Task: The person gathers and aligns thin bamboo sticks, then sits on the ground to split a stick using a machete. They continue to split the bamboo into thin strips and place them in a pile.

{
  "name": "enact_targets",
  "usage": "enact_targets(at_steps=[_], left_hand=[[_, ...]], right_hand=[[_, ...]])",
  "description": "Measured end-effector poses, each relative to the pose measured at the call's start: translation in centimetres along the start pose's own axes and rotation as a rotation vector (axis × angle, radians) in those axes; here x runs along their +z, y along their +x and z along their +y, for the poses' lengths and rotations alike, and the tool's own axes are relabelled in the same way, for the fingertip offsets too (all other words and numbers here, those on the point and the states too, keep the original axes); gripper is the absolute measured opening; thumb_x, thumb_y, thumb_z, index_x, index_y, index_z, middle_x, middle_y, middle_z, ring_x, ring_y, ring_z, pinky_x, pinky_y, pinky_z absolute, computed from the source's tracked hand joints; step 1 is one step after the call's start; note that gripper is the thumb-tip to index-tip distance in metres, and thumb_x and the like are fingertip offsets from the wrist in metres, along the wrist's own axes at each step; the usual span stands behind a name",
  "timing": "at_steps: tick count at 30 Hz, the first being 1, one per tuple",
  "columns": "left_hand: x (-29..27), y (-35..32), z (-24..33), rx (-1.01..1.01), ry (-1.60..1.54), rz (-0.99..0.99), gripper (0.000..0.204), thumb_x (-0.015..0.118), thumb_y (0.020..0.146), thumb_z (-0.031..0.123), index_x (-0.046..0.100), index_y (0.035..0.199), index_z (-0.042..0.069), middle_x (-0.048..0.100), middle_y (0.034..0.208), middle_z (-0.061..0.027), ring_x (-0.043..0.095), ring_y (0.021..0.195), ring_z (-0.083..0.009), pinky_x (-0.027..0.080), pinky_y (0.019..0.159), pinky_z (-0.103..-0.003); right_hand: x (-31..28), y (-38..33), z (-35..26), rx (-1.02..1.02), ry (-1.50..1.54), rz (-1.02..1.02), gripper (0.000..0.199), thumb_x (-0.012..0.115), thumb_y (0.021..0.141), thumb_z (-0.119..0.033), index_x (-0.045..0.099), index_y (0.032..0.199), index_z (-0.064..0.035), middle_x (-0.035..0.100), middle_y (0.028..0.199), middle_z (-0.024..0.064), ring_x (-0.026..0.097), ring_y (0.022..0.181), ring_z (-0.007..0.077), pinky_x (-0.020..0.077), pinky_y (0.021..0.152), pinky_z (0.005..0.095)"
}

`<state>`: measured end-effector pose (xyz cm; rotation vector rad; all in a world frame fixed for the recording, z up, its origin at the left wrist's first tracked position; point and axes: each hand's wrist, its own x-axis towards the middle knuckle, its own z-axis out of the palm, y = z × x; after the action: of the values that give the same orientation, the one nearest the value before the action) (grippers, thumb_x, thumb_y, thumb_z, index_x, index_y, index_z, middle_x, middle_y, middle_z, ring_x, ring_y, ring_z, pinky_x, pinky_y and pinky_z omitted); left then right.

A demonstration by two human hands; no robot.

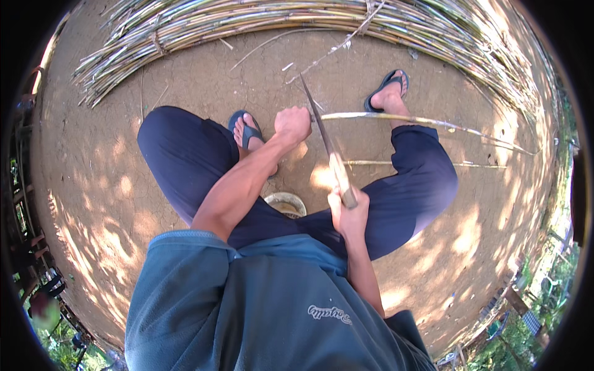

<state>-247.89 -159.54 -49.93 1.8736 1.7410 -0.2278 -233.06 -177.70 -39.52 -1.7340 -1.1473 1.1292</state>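
My left hand (292,125) is closed in a fist around the near end of a long thin cane (396,116). The cane runs off to the right over my right shin and bends slightly. My right hand (351,213) is wrapped around the pale wooden handle (339,173) of a long knife. Its dark narrow blade (317,117) points up and away, tapering to a tip. The blade crosses the cane right beside my left fist; whether it touches the cane I cannot tell. Another thin cane (371,162) lies nearer me, partly hidden behind my right knee.
A large bundle of long canes (260,18), tied in places, curves across the far ground. A dry twig (334,49) leans from it. Between my legs stands a round pale container (288,199), partly covered by my trousers. My sandalled feet rest on bare, sun-dappled earth (111,161).
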Motion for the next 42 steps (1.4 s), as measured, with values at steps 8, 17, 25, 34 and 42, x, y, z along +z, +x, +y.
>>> enact_targets(at_steps=[8,17,25,34,42], left_hand=[[-0.5,0.4,0.1,-0.012,-0.042,-0.092,0.024,0.063,0.076,0.012,0.073,0.095,0.001,0.071,0.101,-0.0213,0.070,0.096,-0.0348,0.056,0.082,-0.043],[-0.7,0.9,0.0,-0.022,-0.088,-0.122,0.025,0.062,0.075,0.012,0.073,0.094,0.000,0.070,0.102,-0.0218,0.069,0.096,-0.0357,0.056,0.083,-0.044],[0.0,0.8,-0.5,-0.036,-0.049,-0.179,0.028,0.067,0.073,0.015,0.073,0.097,0.002,0.071,0.104,-0.0181,0.069,0.099,-0.0328,0.056,0.084,-0.042],[0.0,0.2,0.1,-0.024,-0.034,-0.139,0.026,0.065,0.074,0.014,0.073,0.097,0.002,0.071,0.102,-0.0203,0.069,0.098,-0.0339,0.056,0.084,-0.043],[-1.7,0.9,0.8,-0.001,-0.022,-0.111,0.027,0.061,0.077,0.013,0.072,0.098,0.000,0.070,0.101,-0.0220,0.069,0.097,-0.0354,0.056,0.084,-0.044]], right_hand=[[0.5,-1.7,1.1,-0.011,0.104,0.079,0.009,0.068,0.076,-0.003,0.060,0.076,0.0013,0.053,0.058,0.0023,0.050,0.057,0.0067,0.0447,0.055,0.0284],[0.5,-1.1,2.3,-0.006,0.085,0.020,0.003,0.064,0.079,0.000,0.062,0.082,0.0015,0.055,0.064,-0.0012,0.048,0.060,0.0055,0.0419,0.053,0.0273],[2.0,2.8,1.9,0.040,-0.071,-0.005,0.006,0.065,0.079,-0.002,0.063,0.084,0.0013,0.055,0.059,0.0027,0.051,0.057,0.0066,0.0432,0.055,0.0276],[2.5,4.6,1.0,-0.071,-0.076,0.000,0.006,0.066,0.079,-0.006,0.062,0.078,-0.0010,0.056,0.060,0.0056,0.053,0.055,0.0112,0.0427,0.053,0.0305],[1.9,4.3,2.0,-0.013,-0.102,0.006,0.005,0.065,0.078,-0.004,0.063,0.079,0.0004,0.057,0.060,0.0063,0.054,0.055,0.0110,0.0436,0.054,0.0292]])
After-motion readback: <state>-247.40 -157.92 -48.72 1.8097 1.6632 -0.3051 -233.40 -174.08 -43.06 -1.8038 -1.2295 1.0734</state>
